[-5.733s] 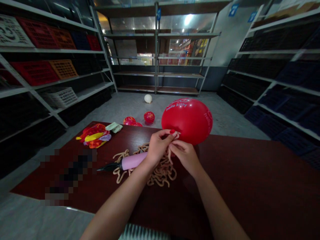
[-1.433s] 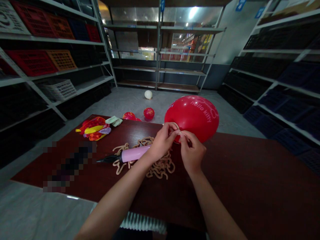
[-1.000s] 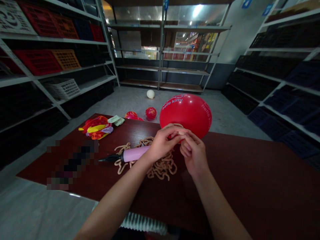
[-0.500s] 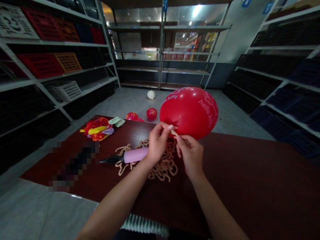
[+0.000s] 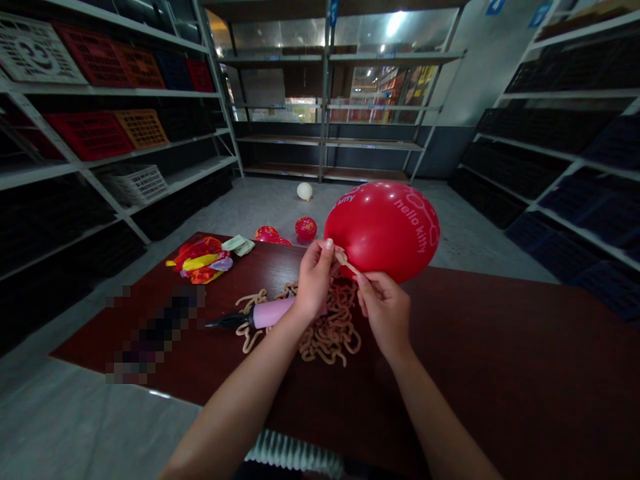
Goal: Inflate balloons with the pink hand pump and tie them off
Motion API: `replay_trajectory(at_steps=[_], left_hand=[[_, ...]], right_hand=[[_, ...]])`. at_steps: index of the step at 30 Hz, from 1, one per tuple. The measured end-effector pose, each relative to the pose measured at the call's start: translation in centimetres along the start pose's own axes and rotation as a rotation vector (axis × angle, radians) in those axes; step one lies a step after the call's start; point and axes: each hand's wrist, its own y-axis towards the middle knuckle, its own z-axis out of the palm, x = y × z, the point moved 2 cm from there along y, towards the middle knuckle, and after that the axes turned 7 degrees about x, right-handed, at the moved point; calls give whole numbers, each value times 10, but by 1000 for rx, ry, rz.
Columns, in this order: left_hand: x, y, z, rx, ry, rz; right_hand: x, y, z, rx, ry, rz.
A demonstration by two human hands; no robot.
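Observation:
An inflated red balloon (image 5: 385,227) with "hello kitty" print is in front of me above the table. My left hand (image 5: 316,277) is closed in a pinch at its neck, the exact grip partly hidden by the fingers. A tan cord (image 5: 350,266) runs from the neck to my right hand (image 5: 386,307), whose thumb and fingers pinch its end. Beneath my hands lie a heap of loose tan cords (image 5: 325,343) and a balloon pump (image 5: 273,313) with a lilac barrel and black nozzle, partly covered by my left hand and forearm.
On the dark brown table (image 5: 500,360), uninflated balloons (image 5: 203,260) and pale green folded paper (image 5: 239,245) lie back left, near a pixelated dark object (image 5: 160,330). Red balloons (image 5: 306,229) and a white balloon (image 5: 305,191) rest on the floor. Shelves with crates (image 5: 95,133) stand around.
My right hand has drawn slightly away from the balloon's neck, so more of the tan cord shows between my hands. The balloon has turned and dropped slightly.

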Motion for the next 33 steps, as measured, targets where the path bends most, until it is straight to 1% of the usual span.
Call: replay_trajectory(at_steps=[3, 5, 7, 9, 11, 14, 17, 24, 26, 30, 33], left_hand=[[0, -2, 3, 132, 175, 76], [-3, -3, 4, 196, 317, 122], [-5, -5, 4, 219, 441, 180], [-6, -5, 3, 197, 486, 211], [-5, -5, 1, 158, 441, 187], [0, -2, -1, 111, 300, 120], [4, 0, -2, 53, 157, 81], [6, 1, -3, -95, -79, 19], [5, 1, -3, -90, -77, 28], [3, 1, -2, -5, 63, 58], [7, 1, -3, 24, 99, 37]], right_hand=[[3, 1, -3, -3, 138, 74], [5, 1, -4, -24, 141, 73], [6, 1, -5, -29, 120, 60], [6, 1, -5, -30, 96, 41], [5, 1, -6, -15, 58, 28], [1, 1, -7, 25, -30, 13], [-4, 3, -8, 66, -101, 1], [-6, 3, -7, 119, -172, -6], [-5, 3, -7, 109, -174, -7], [-8, 3, -9, 68, -148, 4], [-12, 4, -9, 65, -109, 25]])
